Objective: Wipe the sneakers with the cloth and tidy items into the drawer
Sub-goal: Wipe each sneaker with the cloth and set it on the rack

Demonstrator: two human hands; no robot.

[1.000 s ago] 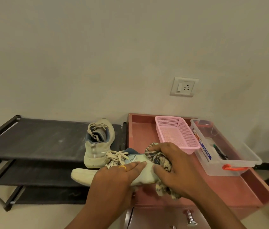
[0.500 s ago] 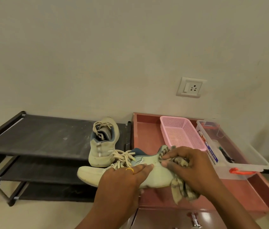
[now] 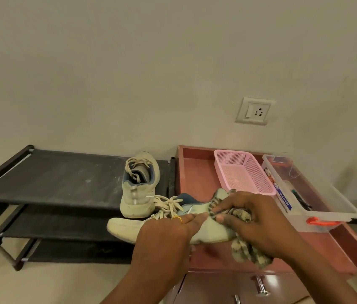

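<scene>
Sneaker [image 3: 213, 229] stays gripped by left hand [image 3: 164, 234] — right hand [image 3: 258, 222] (clutching the cloth [image 3: 248, 254]) has slid heelward.

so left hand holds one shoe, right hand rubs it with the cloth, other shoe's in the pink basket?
No: the head view shows the other shoe on top of the black rack, not in the pink basket. The left hand, held shoe, right hand and cloth are as stated.

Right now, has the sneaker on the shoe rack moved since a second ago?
No. The sneaker on the rack sits at the same spot beside the rack's right end post.
</scene>
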